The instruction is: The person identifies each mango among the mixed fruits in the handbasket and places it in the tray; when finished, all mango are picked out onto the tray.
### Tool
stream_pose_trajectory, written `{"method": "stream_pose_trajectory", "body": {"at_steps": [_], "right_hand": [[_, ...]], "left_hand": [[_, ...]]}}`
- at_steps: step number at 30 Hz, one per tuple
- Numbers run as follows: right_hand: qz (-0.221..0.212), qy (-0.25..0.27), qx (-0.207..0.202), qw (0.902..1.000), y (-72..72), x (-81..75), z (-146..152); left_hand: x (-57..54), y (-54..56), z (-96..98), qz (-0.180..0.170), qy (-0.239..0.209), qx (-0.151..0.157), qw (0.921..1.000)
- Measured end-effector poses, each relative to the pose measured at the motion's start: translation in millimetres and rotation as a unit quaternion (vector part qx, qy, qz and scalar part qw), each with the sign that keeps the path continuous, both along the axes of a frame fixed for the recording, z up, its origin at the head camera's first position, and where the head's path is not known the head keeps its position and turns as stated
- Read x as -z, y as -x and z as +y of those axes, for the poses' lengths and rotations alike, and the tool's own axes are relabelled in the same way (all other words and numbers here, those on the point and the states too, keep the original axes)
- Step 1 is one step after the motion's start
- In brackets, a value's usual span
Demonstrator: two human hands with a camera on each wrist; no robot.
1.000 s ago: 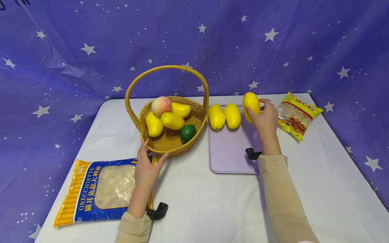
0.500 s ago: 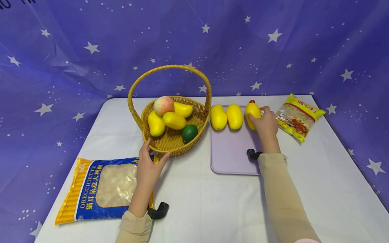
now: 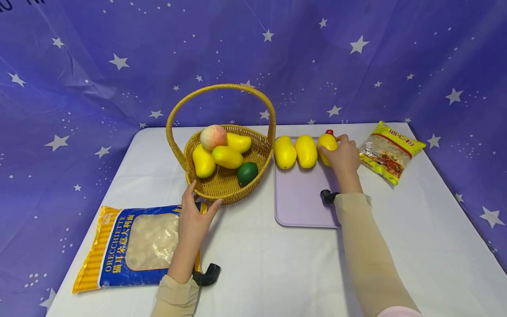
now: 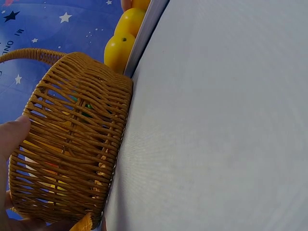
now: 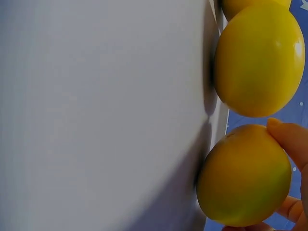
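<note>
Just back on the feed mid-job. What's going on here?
A person's right hand grips a yellow fruit at the far end of the purple tray, beside two other yellow fruits on that tray. The left hand touches the near side of the wicker basket, which holds three yellow pieces, a peach-like one and a dark green one. Whether the gripped fruit rests fully on the tray, I can't tell.

Backdrop: wrinkled blue-violet cloth, printed stars, beyond the hands and to both sides. Dark lettering, cut off, far beyond and left of them. Bench under the hands: white cover, soft shadows.
</note>
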State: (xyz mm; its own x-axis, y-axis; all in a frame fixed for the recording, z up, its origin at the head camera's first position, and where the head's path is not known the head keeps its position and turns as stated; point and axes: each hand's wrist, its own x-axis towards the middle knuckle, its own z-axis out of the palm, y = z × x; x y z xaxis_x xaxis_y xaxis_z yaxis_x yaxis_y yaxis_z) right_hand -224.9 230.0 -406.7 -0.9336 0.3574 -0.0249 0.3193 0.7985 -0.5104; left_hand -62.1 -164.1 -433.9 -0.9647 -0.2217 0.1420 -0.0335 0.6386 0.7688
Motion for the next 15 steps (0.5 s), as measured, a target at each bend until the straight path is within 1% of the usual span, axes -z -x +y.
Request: {"method": "stream_pose_trajectory", "body": {"at_steps": [7, 15], "right_hand": [[-0.019, -0.014, -0.007, 0.9997, 1.0, 0.2, -0.8], [-0.021, -0.008, -0.012, 0.9997, -3.6, -5.1, 1.6]], "left_hand": [[0.0, 0.0, 0.1, -0.005, -0.001, -0.003, 1.0000], [0.6, -0.4, 0.1, -0.001, 0.003, 0.000, 1.0000]]}}
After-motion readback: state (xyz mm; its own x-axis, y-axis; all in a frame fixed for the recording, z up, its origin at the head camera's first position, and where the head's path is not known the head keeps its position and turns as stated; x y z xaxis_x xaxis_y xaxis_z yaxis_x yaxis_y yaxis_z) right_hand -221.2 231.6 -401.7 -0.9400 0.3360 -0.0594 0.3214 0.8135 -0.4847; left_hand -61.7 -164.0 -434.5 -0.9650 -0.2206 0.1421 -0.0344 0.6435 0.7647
